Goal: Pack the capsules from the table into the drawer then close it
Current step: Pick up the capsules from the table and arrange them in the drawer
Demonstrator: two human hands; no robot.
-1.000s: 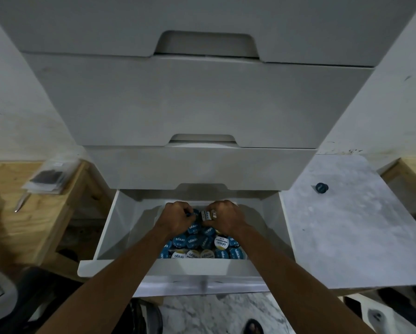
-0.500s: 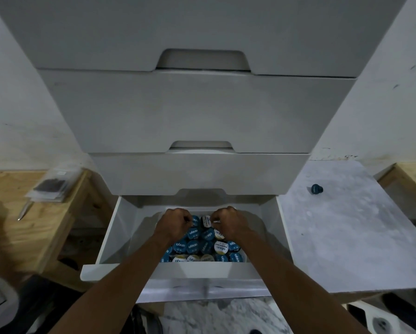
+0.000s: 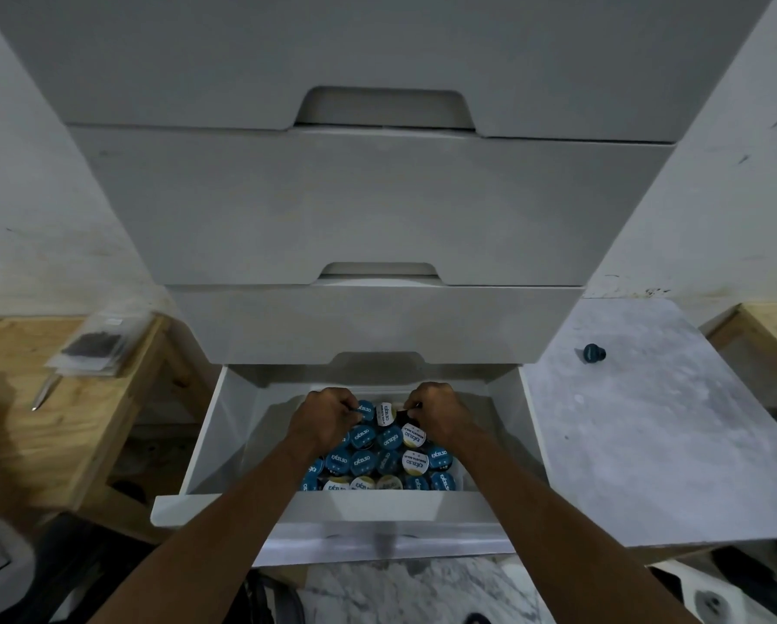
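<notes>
Dozens of capsules (image 3: 380, 461) already sit in the open bottom drawer (image 3: 224, 448), which stands pulled out at 6 o'clock below the closed drawer fronts (image 3: 368, 209). They are packed in tight rows toward the front so that little floor is wasted. Most stand with the printed foil lid up and the short axis vertical, blue and white lids side by side.

Both hands reach to the 12 o'clock edge of the pile, where the next row is being filled. The left hand (image 3: 328, 416) is clenched knuckles-up, its fingertips pinching the rim of a blue capsule. The right hand (image 3: 436, 412) is curled the same way on a dark-sided one just beside a white lid. The grip looks light, suited to seating each piece rather than carrying it. The capsules between the hands are tipped, their lids leaning toward 6 o'clock rather than flat, so I judge they are not yet settled.

One lone capsule (image 3: 594, 352) lies on the marble table (image 3: 647, 443), at 2 o'clock from the hands and well apart from the drawer. It rests on its side, axis running roughly 9 to 3; which end is the lid I cannot tell. It must go in before closing.

At 9 o'clock a wooden bench (image 3: 40, 443) bears plastic packets (image 3: 94, 349) and a pen (image 3: 44, 394).
</notes>
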